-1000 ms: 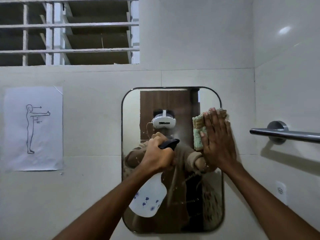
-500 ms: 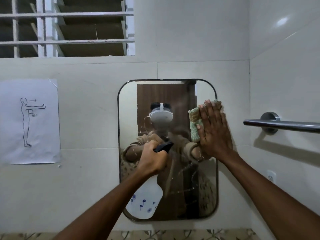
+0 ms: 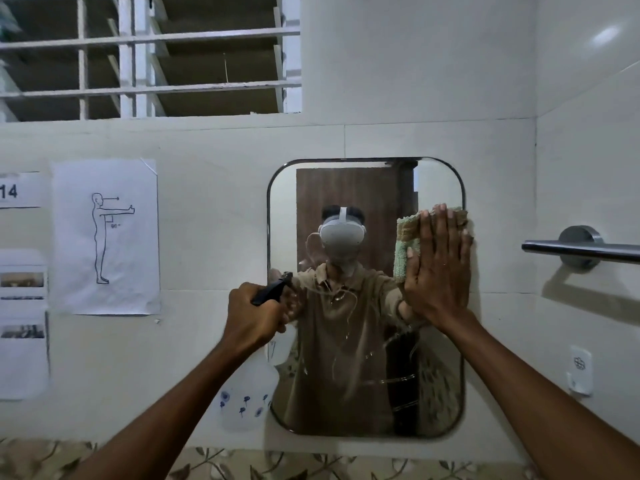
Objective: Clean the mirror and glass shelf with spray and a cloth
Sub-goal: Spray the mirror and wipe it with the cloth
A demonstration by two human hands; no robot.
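Note:
A rounded, dark-framed mirror point(image 3: 367, 375) hangs on the tiled wall, streaked with running liquid. My right hand point(image 3: 438, 268) lies flat, fingers up, pressing a green-and-tan cloth point(image 3: 405, 247) against the mirror's upper right edge. My left hand point(image 3: 254, 317) grips the black trigger head of a translucent spray bottle point(image 3: 247, 400) with blue flower prints, held in front of the mirror's left edge. The bottle hangs below my fist. No glass shelf is in view.
A steel towel bar point(image 3: 581, 251) sticks out of the right wall. A small white wall hook point(image 3: 580, 374) sits below it. Paper sheets point(image 3: 105, 237) are taped to the wall at left. A barred window point(image 3: 149, 57) is above. Patterned tile runs along the bottom.
The view has swung left and down, so the mirror sits further right. My left hand with the bottle has shifted toward the mirror's left edge. The right hand stays pressed on the cloth.

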